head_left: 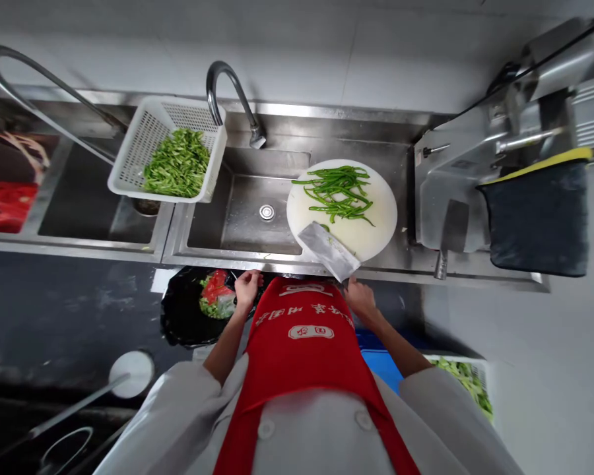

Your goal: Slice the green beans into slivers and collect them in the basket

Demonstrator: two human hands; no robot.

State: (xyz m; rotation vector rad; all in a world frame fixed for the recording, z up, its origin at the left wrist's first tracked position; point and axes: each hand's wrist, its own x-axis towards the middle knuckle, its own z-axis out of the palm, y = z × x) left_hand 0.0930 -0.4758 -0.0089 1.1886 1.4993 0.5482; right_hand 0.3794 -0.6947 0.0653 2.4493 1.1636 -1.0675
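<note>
My right hand [360,295] is closed at the near end of a cleaver [329,249], around its handle, which the fingers hide. The wide blade lies slanted over the front of a round white cutting board [381,221]. Behind the blade, long green peppers [340,191] lie in a loose heap on the board. A small green piece shows at the blade's edge. My left hand [247,288] hangs below the sink edge with curled fingers, beside the rim of a bin lined with a black bag [181,303]. What its fingers hold, if anything, I cannot make out.
A white basket [123,173] of cut green vegetables [178,165] stands at the sink's left, by a faucet [235,86]. Right of the board are a second cleaver [454,227], a metal machine [450,171] and a dark cloth [537,218]. Greens fill a crate [468,382] below right.
</note>
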